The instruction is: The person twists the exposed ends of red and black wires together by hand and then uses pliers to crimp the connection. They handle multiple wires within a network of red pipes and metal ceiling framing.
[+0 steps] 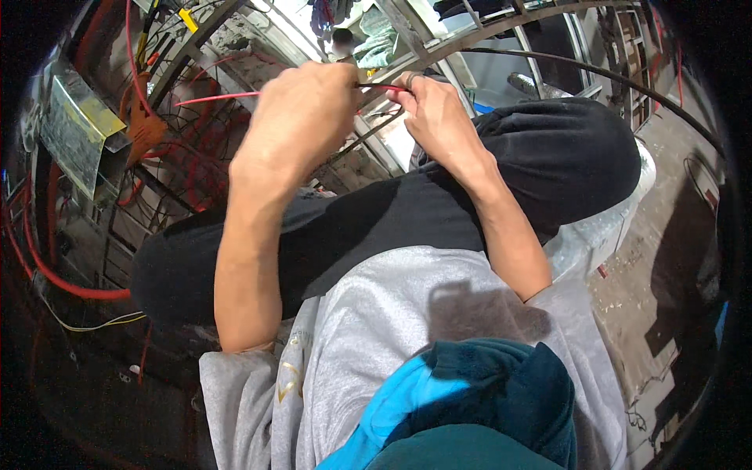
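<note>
Wire in 2 bare hands, upper centre of the frame. The wire [215,98] passes through the left hand [301,113] and reaches the right hand [439,117]. The left hand is closed in a fist around it, back of the hand uppermost; the right hand pinches it between thumb and fingers. The hands stand near each other but apart, and a short dark stretch shows in the gap, with red at the right fingertips. The long axis runs roughly across the frame; the free red end projects beyond the left fist, pointing left and slightly downward. Below the hands lie the black trousers [376,215] and, at lower centre, the grey shirt [368,329], which bears a gold mark [288,380] near the left sleeve. At upper left is a metal box [78,137]; at left a red hose [98,294] curves. A black cable [611,74] arcs across the upper right.
</note>
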Action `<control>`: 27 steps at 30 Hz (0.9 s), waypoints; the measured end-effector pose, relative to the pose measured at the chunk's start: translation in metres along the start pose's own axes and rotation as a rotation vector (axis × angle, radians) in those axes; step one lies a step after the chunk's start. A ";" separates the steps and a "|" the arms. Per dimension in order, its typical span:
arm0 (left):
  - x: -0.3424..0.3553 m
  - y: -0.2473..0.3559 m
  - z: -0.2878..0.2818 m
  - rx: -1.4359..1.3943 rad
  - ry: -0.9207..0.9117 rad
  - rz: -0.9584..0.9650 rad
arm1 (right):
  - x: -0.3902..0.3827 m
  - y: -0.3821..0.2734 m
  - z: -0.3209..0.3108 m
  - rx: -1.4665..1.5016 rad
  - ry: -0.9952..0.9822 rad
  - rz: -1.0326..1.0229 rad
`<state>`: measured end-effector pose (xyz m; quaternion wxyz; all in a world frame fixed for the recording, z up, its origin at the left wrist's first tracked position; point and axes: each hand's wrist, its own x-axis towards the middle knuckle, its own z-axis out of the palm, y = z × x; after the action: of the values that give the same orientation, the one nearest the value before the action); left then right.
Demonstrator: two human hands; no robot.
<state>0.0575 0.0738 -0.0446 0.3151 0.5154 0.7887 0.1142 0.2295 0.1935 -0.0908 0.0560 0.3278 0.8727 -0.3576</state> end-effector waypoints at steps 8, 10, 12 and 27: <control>-0.006 -0.041 -0.026 0.040 -0.161 -0.200 | 0.026 -0.016 0.006 -0.095 -0.186 0.099; -0.007 -0.044 -0.029 0.019 -0.144 -0.162 | 0.034 -0.015 0.010 -0.143 -0.153 0.064; -0.007 -0.045 -0.033 -0.065 -0.154 -0.117 | 0.038 -0.014 0.014 -0.116 -0.096 0.045; -0.003 -0.048 -0.022 -0.155 -0.130 -0.135 | 0.044 -0.009 0.023 -0.047 -0.152 0.035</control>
<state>0.0089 0.0526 -0.0506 0.4115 0.4414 0.7884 0.1195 0.1869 0.1967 -0.1170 0.1361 0.3137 0.8680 -0.3601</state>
